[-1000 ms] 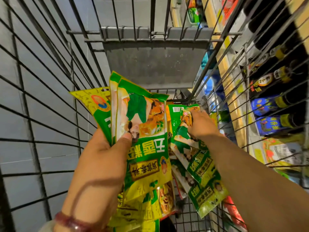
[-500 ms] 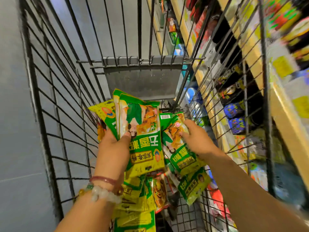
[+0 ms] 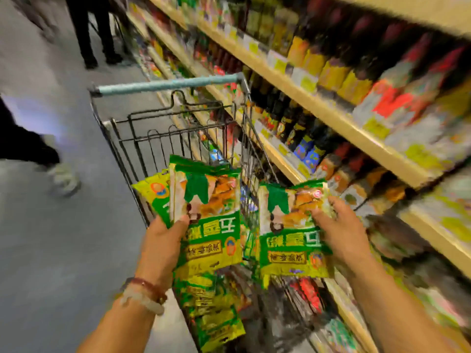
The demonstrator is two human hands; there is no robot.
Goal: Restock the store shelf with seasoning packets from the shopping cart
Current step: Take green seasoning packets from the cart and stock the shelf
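Observation:
My left hand (image 3: 163,240) grips a fanned stack of green and yellow seasoning packets (image 3: 206,212) above the wire shopping cart (image 3: 142,143). My right hand (image 3: 339,225) holds another green seasoning packet (image 3: 288,235) just to the right, over the cart's right side. More green packets (image 3: 214,317) lie in the cart below. The store shelf (image 3: 331,113) runs along the right, packed with dark bottles. The view is blurred by motion.
The cart's teal handle bar (image 3: 168,85) is at the far end. A person's dark legs (image 3: 94,31) stand up the aisle, and another person's leg and shoe (image 3: 61,177) are at the left. Grey floor lies left of the cart.
Both hands have lifted their packets up out of the cart. My view has swung up from the cart's inside to the aisle and the shelves.

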